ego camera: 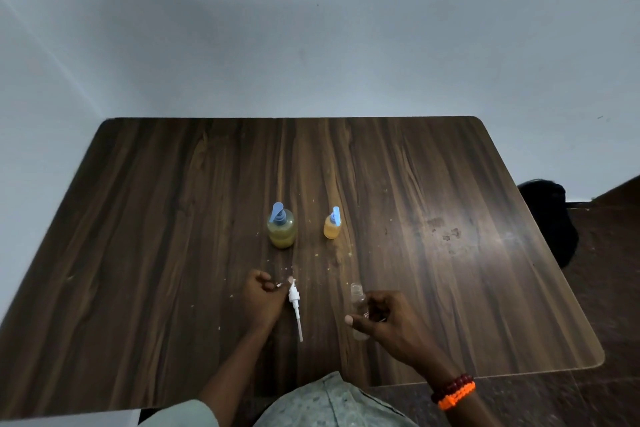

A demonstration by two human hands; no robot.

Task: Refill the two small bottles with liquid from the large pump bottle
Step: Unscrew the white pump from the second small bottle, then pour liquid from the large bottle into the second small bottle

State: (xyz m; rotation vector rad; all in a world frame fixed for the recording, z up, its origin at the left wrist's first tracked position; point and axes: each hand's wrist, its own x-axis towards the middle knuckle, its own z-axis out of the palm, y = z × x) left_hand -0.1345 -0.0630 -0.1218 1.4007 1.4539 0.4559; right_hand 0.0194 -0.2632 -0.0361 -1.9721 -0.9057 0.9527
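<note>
While upright, clear bottle point(357, 305) sits in right hand point(391, 319).

Large pump bottle point(281, 226) left of small bottle point(332, 224), mid-table point(173, 218); detached pump point(295, 302) nearer.

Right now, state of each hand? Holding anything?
Left hand: closed, pinching the white pump head, its tube hanging toward the table.
Right hand: closed around the small clear bottle, which has no cap.
</note>
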